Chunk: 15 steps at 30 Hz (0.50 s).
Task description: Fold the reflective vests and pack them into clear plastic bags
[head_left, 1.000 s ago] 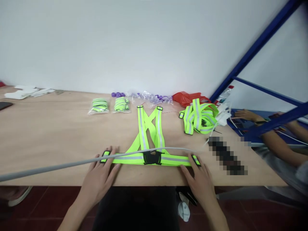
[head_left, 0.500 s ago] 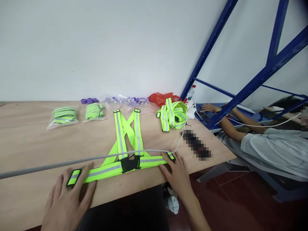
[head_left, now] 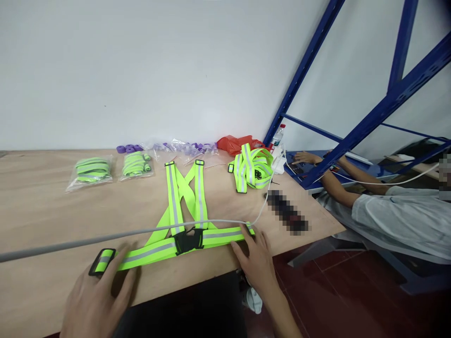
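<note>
A fluorescent yellow-green reflective vest made of straps lies spread on the wooden table, its shoulder straps crossing toward the back. Its black plastic buckle is fastened at the middle of the waist strap. My left hand rests on the strap's left end, beside a black slider, thumb and index finger apart. On the right end, my right hand lies with its fingers spread over the strap, partly hiding the other slider. A grey cable passes in front of the vest.
Two bagged strap bundles lie at the back left. Behind are purple rolls and a red bag. A loose strap bundle sits near a bottle. Blue shelving and a seated person are at right.
My left hand has shifted slightly left and down with the strap's left end, drawing the waist strap a little that way. The right hand remains on its end.
</note>
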Each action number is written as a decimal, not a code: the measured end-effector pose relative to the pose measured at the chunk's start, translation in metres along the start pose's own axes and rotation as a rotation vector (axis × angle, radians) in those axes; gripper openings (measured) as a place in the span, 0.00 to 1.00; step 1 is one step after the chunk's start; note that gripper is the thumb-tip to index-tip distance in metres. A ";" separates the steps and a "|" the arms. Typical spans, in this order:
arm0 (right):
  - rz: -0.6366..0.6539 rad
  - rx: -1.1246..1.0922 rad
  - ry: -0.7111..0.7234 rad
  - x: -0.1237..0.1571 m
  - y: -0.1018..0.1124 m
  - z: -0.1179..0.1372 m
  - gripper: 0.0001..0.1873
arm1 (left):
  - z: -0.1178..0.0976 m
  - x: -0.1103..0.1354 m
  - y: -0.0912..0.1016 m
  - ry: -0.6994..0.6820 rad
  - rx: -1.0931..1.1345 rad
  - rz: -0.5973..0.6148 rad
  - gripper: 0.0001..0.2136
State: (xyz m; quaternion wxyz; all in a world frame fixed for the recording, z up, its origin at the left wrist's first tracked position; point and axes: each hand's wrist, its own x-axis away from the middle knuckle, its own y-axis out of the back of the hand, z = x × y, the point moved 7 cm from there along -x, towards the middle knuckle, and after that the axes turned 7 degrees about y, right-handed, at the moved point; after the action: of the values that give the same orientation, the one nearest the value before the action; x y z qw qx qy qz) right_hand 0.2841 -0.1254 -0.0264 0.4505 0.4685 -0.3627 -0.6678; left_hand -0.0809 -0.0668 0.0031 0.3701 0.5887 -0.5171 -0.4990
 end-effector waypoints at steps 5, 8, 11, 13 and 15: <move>-0.029 -0.028 0.030 0.001 -0.001 -0.002 0.31 | 0.015 -0.001 -0.007 0.142 0.176 0.117 0.33; 0.002 -0.019 0.079 0.000 -0.001 -0.005 0.29 | 0.024 0.000 -0.010 0.192 0.271 0.137 0.33; 0.031 0.004 0.134 -0.001 0.001 -0.008 0.28 | 0.025 0.000 -0.008 0.156 0.315 0.099 0.30; 0.043 0.017 0.168 -0.002 0.002 -0.008 0.27 | 0.024 0.000 -0.005 0.119 0.317 0.051 0.27; 0.057 0.020 0.199 -0.003 0.003 -0.006 0.27 | 0.022 0.000 -0.001 0.104 0.307 0.007 0.25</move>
State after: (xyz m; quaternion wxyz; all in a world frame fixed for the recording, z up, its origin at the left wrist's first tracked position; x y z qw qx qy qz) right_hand 0.2912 -0.1244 -0.0247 0.4982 0.5265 -0.3362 -0.6013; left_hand -0.1019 -0.0646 -0.0027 0.3037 0.6614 -0.5698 -0.3816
